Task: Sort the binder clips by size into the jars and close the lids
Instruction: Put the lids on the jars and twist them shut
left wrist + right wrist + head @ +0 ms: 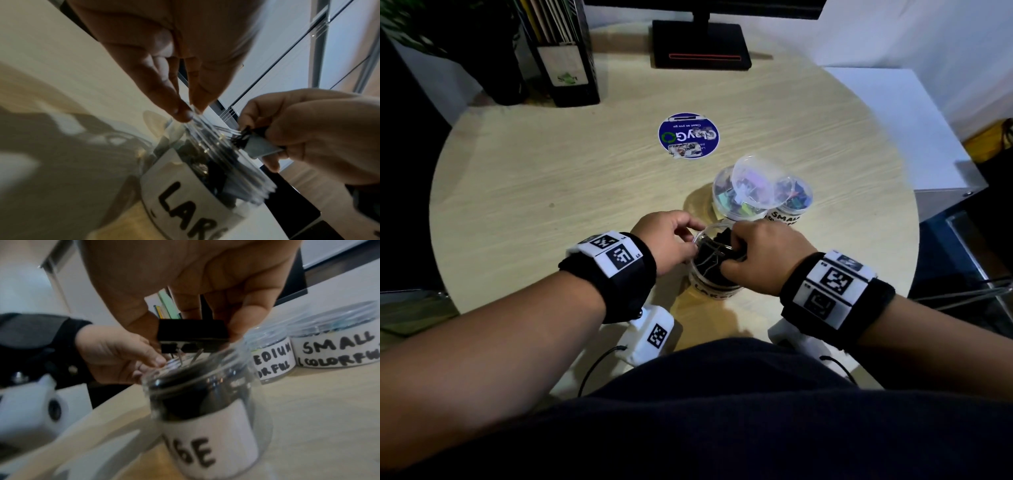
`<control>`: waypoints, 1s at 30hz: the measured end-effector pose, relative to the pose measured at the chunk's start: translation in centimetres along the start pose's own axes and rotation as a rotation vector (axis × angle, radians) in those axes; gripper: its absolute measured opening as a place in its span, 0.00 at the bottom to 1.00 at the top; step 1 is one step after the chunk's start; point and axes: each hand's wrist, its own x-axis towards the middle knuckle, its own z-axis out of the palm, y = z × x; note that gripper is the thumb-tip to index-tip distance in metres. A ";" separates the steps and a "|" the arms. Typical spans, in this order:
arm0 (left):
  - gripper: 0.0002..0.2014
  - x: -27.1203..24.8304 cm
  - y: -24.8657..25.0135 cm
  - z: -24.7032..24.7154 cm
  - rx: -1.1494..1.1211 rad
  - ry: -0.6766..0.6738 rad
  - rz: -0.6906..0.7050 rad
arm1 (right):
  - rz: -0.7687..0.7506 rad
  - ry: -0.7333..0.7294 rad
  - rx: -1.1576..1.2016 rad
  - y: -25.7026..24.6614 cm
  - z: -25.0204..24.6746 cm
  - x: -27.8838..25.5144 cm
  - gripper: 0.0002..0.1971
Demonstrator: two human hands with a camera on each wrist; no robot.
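My right hand pinches 1 black clip; my left hand pinches the large jar rim (nearly full), so wire handles could snag.

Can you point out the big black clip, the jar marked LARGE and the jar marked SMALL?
black binder clip [192, 331]: right wrist view, on its black body.
LARGE jar [185, 199]: left wrist view, on its white label.
SMALL jar [333, 352]: right wrist view, on its label.

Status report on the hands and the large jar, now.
Right hand pinches black clip over large jar. Left hand pinches a clip wire at the jar rim. Jar lidless, nearly full. A lid leans on the medium jar.
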 end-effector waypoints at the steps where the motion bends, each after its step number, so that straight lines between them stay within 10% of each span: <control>1: 0.14 0.0 0.1 -0.2 0.038 0.002 0.019 | 0.008 0.000 0.039 0.4 -0.4 0.0 0.11; 18: 0.12 0.5 0.6 -0.5 0.262 -0.035 0.073 | -0.628 0.102 -0.093 3.0 -0.1 1.4 0.17; 30: 0.11 0.8 1.0 -0.2 0.297 -0.023 0.068 | -0.446 0.026 -0.112 2.4 2.3 1.1 0.16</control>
